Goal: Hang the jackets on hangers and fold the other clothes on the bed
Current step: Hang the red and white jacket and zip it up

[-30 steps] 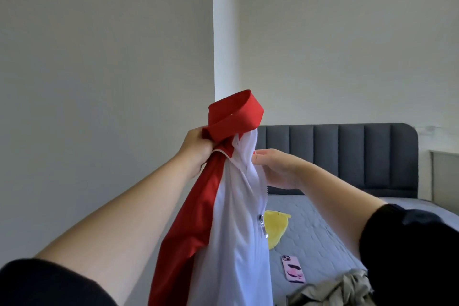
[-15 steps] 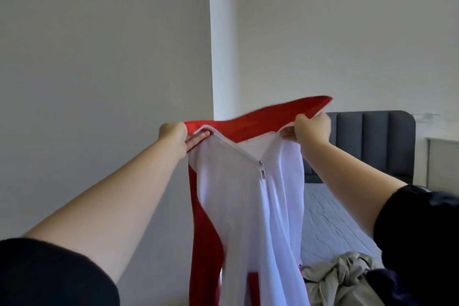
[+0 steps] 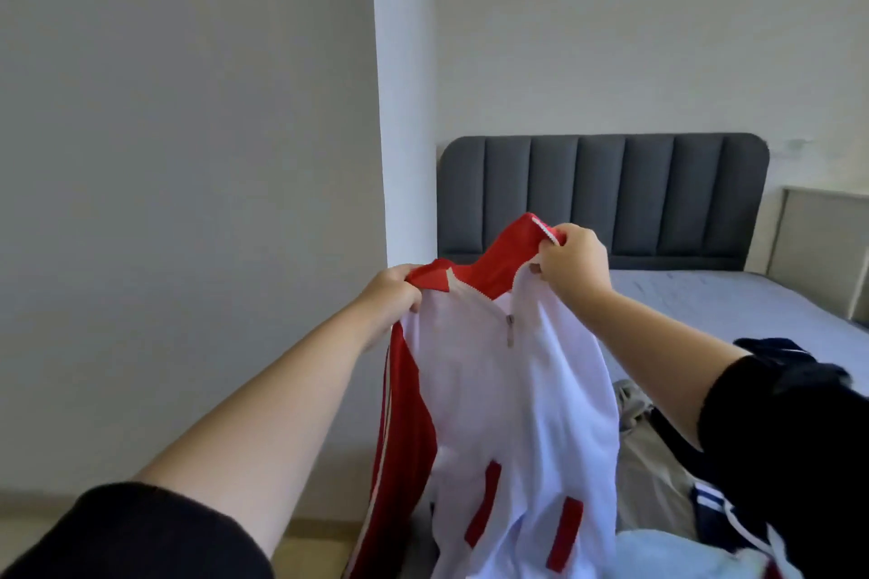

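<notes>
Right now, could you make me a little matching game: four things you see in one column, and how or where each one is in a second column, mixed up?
Things:
1. red and white jacket
2. headboard
3. left hand
4. crumpled clothes

States:
A. dark grey and padded
B. heaped on the bed
C. held up in the air, zip side showing
D. grips the jacket near its collar

Pairs: 1-C, 2-A, 3-D, 4-B.
</notes>
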`<move>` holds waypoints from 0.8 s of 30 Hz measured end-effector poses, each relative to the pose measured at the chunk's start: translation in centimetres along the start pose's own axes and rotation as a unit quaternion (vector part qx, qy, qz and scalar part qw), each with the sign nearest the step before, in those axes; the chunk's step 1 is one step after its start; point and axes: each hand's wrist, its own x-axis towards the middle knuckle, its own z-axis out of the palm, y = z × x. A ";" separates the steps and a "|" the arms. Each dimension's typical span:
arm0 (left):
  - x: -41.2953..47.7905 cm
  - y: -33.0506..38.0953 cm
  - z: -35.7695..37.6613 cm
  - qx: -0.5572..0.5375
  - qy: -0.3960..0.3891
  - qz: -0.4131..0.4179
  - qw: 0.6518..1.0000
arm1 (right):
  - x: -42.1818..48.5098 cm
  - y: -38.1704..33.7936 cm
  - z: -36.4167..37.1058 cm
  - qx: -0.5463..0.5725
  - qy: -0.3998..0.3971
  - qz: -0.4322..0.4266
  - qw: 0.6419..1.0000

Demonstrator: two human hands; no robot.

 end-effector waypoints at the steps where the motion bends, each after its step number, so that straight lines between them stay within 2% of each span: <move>1: 0.1 -1.6 1.0 0.011 -0.016 -0.008 1.000 | -0.5 1.3 0.4 -0.060 -0.063 -0.022 0.996; 2: 0.3 -3.5 2.1 0.040 -0.038 -0.016 0.998 | -1.2 2.8 0.7 -0.148 -0.180 -0.040 0.972; 3: 0.2 -5.3 3.3 0.089 -0.077 -0.025 0.993 | -2.2 4.3 1.0 -0.228 -0.325 -0.026 0.918; 4: 0.2 -7.2 4.5 0.152 -0.134 -0.037 0.978 | -3.0 6.2 1.5 -0.278 -0.456 0.023 0.845; 5: 0.2 -9.3 5.7 0.209 -0.196 -0.052 0.957 | -4.0 8.1 2.1 -0.303 -0.549 0.078 0.775; 6: 0.0 -11.4 6.8 0.240 -0.239 -0.074 0.938 | -4.9 10.2 2.8 -0.322 -0.584 0.101 0.739; 7: -0.1 -13.4 7.8 0.238 -0.259 -0.104 0.931 | -5.6 12.1 3.6 -0.343 -0.571 0.079 0.742; 8: -0.1 -15.2 8.6 0.220 -0.255 -0.123 0.934 | -5.9 13.8 4.4 -0.361 -0.529 0.033 0.767; 10: -0.4 -18.3 9.9 0.188 -0.202 -0.136 0.952 | -5.8 16.9 6.1 -0.379 -0.444 -0.042 0.811; 12: -0.5 -21.3 10.6 0.169 -0.163 -0.157 0.959 | -5.8 19.3 7.6 -0.359 -0.408 -0.041 0.838; 18: -0.1 -28.0 10.5 0.202 -0.157 -0.206 0.945 | -7.1 24.4 13.0 -0.372 -0.425 0.033 0.825; 22: 0.9 -30.6 10.6 0.225 -0.147 -0.231 0.935 | -8.3 27.1 15.4 -0.406 -0.408 0.064 0.815; 24: 1.4 -31.6 10.7 0.235 -0.142 -0.247 0.929 | -8.5 27.9 15.9 -0.393 -0.391 0.091 0.828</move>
